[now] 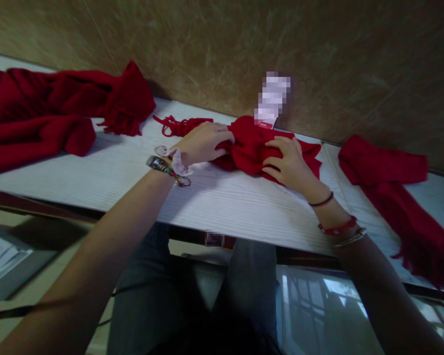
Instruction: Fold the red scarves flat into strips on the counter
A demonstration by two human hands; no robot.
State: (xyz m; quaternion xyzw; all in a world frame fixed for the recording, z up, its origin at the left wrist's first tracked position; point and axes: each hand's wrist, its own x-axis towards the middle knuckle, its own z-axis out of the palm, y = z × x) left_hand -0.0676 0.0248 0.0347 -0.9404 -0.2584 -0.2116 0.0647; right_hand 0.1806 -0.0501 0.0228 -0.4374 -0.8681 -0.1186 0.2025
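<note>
A red scarf lies bunched on the white wood-grain table, with fringe strands trailing from its left end. My left hand grips the scarf near that fringe, its fingers curled into the cloth. On the right part of the scarf rests my right hand, its fingers spread apart over the fabric. From the scarf's far edge a pale tag with a red end sticks up against the wall; its face is blurred out. The cloth under both hands is partly hidden.
Red fringed scarves lie in a heap at the left. Another red scarf is folded over itself at the right, its fringe toward the near edge. A brown marbled wall borders the narrow table at the back.
</note>
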